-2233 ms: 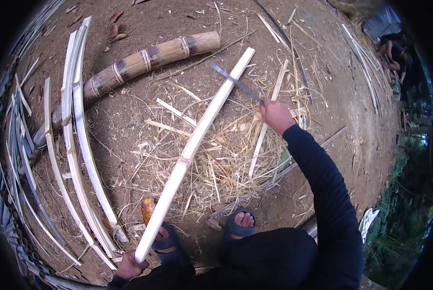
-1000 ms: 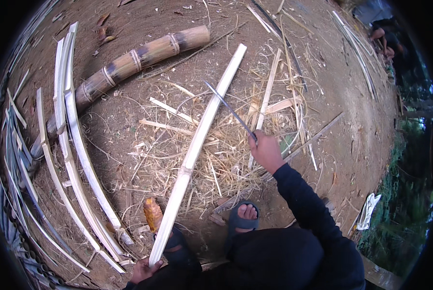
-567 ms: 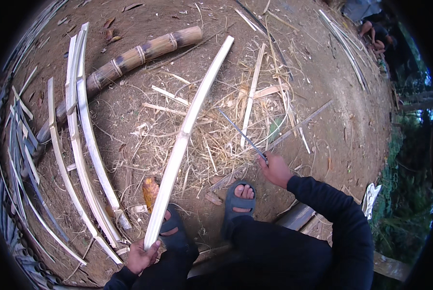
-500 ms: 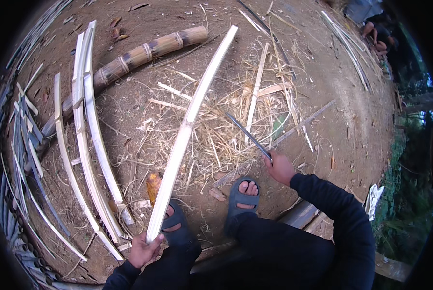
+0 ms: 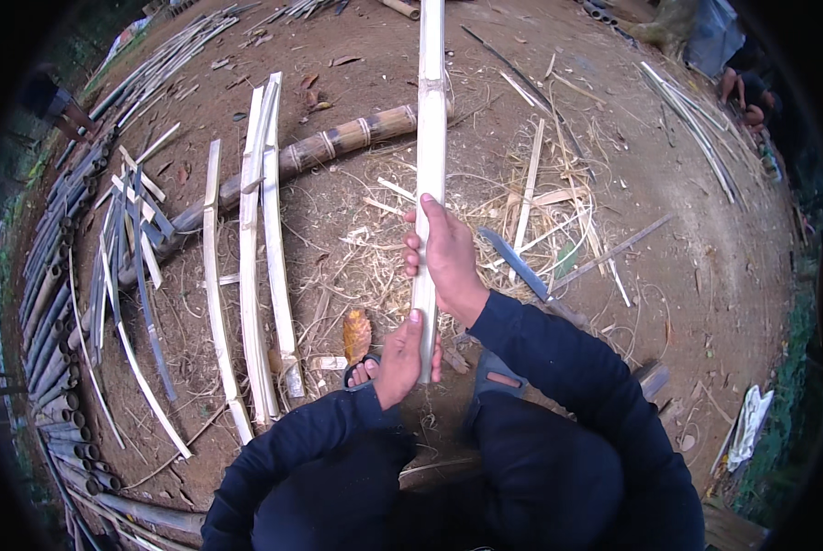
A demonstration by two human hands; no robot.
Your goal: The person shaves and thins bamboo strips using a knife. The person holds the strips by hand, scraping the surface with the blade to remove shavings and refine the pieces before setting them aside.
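A long pale split bamboo strip [image 5: 431,138] stretches away from me, its far end passing out of the top of the view. My left hand [image 5: 398,360] is closed round its near end, thumb lying on top. Farther up the strip, my right hand [image 5: 450,259] grips it with the thumb along its face and fingertips showing at the left edge. A machete [image 5: 514,261] lies on the ground just right of my right hand, beside a heap of bamboo shavings [image 5: 384,262].
A thick bamboo pole [image 5: 338,140] lies across the ground ahead. Several split strips [image 5: 251,248] rest over it on the left. Bamboo poles [image 5: 49,340] are stacked at the far left. Another person [image 5: 746,92] is at the far right, and a person's legs [image 5: 73,115] show far left.
My right hand has let go of the machete, now on the ground, and taken hold of the strip. The strip has moved toward upright in the view, and my left hand has come inward.
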